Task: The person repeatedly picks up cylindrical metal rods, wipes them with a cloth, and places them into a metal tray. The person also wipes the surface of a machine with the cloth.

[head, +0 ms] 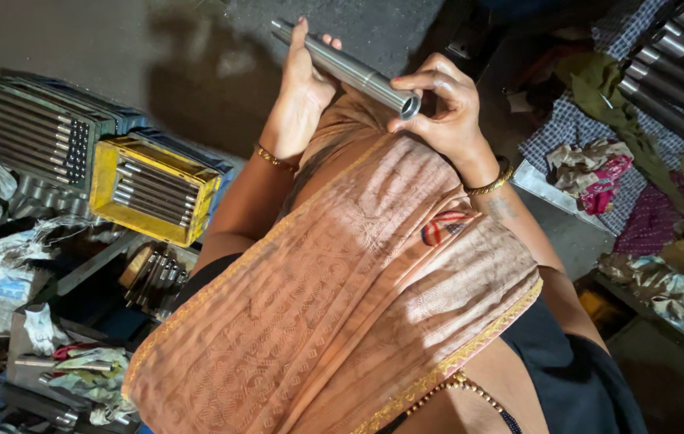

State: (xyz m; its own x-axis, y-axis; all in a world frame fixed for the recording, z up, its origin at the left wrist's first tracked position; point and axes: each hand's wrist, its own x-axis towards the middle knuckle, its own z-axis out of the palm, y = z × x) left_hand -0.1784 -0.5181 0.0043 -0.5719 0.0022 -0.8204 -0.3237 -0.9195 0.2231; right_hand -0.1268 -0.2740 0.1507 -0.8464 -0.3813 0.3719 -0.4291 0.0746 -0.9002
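I see both hands up w/ one steel tube [350, 68] held between them, tilted, hollow open end toward the lower right. Left hand [303, 84] is closed round the narrower far part of the tube, thumb side up, fingertips just peeking over the top; right hand [442, 100] is curled at the open end, thumb & fingers pinching the rim, rest of the fingers loosely bent. Each wrist has a gold bangle [488, 183]. Below the hands a peach patterned cloth [334, 297] w/ gold edging drapes over the forearms & fills the mid frame; a dark garment [575, 370] shows under it at lower right. Further out, left: a yellow crate [101, 189] w/ steel rods lying lengthwise, next to it a grey crate [28, 133] packed w/ more rods, both tilted in view. Below those, crumpled rags & plastic bags [0, 273] and loose metal parts. Right side: row of steel shafts [675, 72] side by side on a checked cloth [563, 128], crumpled coloured rags [591, 173] beside them. Grey floor [77, 40] behind the tube.
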